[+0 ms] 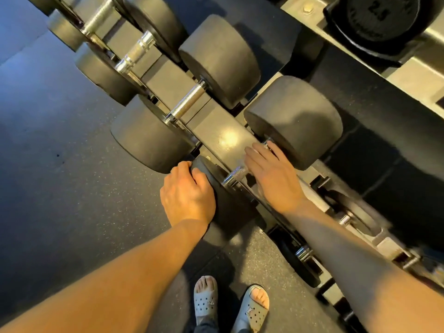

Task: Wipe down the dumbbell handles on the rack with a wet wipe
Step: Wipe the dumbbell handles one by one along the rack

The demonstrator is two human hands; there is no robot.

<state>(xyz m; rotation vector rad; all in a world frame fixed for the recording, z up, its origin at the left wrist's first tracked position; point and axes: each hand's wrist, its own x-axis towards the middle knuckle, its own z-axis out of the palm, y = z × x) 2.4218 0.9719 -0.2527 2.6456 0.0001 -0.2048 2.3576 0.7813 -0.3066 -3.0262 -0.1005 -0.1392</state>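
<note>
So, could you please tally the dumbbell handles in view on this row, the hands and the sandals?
Handles: 4
Hands: 2
Sandals: 2
Total: 8

Grey steel rack (223, 138) stands on a dark speckled rubber floor (72, 188). Lying side by side on its lower tier, black heads either side of the centre beam and chrome handles crossing it: nearest dumbbell (293, 121), second dumbbell (219, 58), third dumbbell (138, 52), fourth dumbbell (101, 16). A black weight plate (382, 18) marked 2.5 sits on the upper tier (422, 75); two feet in grey sandals (205, 299) stand on the floor.
</note>
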